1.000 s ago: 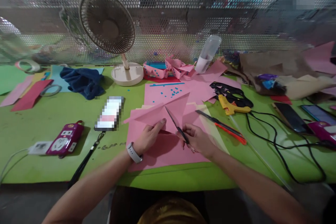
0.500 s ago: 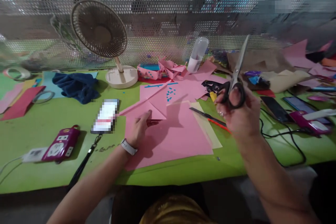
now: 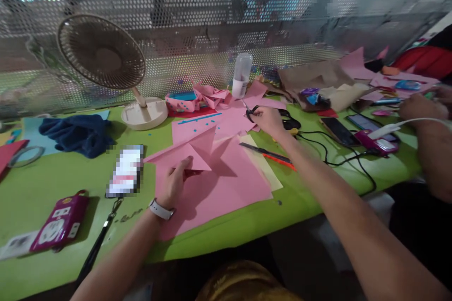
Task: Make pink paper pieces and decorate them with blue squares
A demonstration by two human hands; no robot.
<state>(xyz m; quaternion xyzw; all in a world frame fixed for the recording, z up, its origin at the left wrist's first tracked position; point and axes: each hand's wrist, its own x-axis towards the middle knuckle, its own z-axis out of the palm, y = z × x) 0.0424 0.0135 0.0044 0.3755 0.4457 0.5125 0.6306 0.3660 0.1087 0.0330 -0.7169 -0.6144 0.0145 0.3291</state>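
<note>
My left hand (image 3: 175, 181), with a white watch band at the wrist, pinches a folded piece of pink paper (image 3: 192, 153) between thumb and fingers. The folded piece has a pointed flap and is held over a large pink sheet (image 3: 219, 202). Stretched out toward the back of the table, my right hand (image 3: 271, 121) has its fingers closed at the black handle of the scissors (image 3: 251, 113). Their blades are mostly hidden against the pink paper. Near that forearm lies an orange and black cutter knife (image 3: 270, 154).
A desk fan (image 3: 139, 113), a navy cloth (image 3: 79, 134) and a phone (image 3: 125, 169) are on the left. Pink folded shapes (image 3: 212, 96) and a clear bottle (image 3: 242, 75) stand behind. Phones, cables and a purple power bank (image 3: 377, 142) lie right, near another person's hand (image 3: 422, 108).
My right hand has lowered the scissors from upright in the air to the paper at the back. The view has turned right, bringing another person's hands in. My left hand still holds the folded paper.
</note>
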